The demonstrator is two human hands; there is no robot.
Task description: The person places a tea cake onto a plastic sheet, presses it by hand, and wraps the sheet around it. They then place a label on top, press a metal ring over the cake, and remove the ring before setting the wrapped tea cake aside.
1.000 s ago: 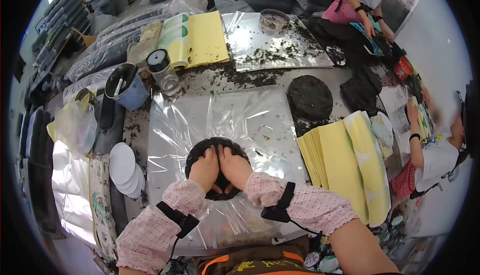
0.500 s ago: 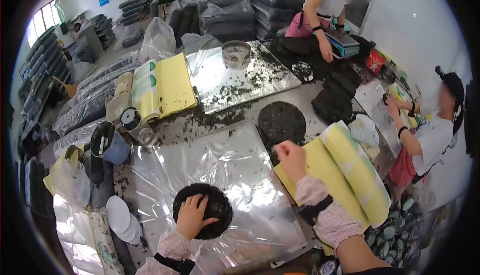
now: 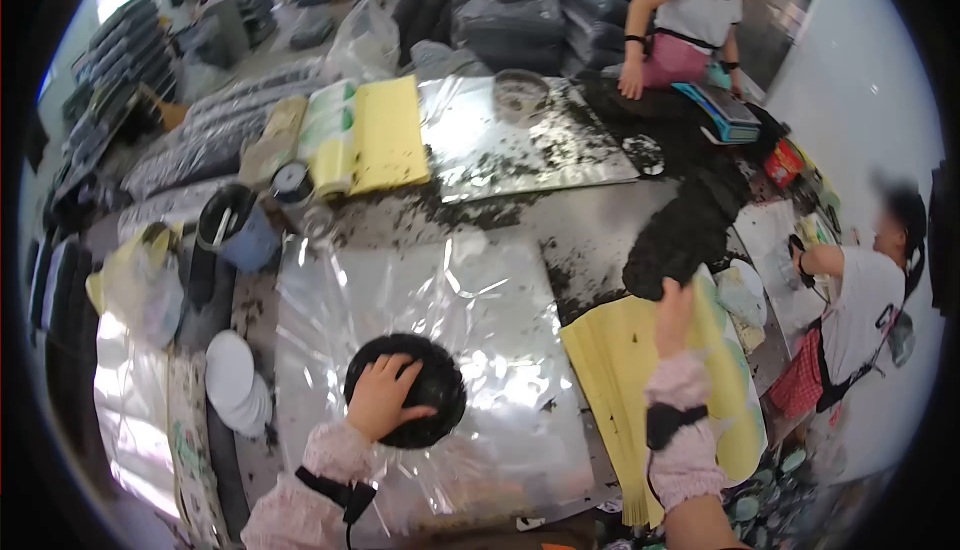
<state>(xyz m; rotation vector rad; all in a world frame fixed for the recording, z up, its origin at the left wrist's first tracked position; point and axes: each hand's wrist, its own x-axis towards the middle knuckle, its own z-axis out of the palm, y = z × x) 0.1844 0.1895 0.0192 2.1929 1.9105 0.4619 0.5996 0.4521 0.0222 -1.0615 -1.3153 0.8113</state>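
Note:
My left hand [image 3: 385, 398] rests with fingers spread on a glossy black round disc [image 3: 437, 395], which sits on clear plastic film [image 3: 480, 300] spread over the table. My right hand [image 3: 675, 320] is farther right, above the yellow sheets [image 3: 610, 360], slightly blurred. Its fingers are close together at the near edge of a dark, crumbly flat cake [image 3: 655, 255], which overlaps the dark material behind it. The exact grip of the right fingers is partly hidden.
White round discs [image 3: 232, 370] lie left of the film. Behind them stand a blue bucket [image 3: 250, 240] and a dark-lidded jar [image 3: 292, 185]. A crumb-strewn silvery sheet [image 3: 480, 165] holds a clear ring [image 3: 520, 95]. Two other people work at right, one beside a blue scale [image 3: 725, 115].
My right hand has moved right, and the dark cake has shifted right from its spot behind the film to the other dark material. My left hand stays on the black disc. The view has shifted.

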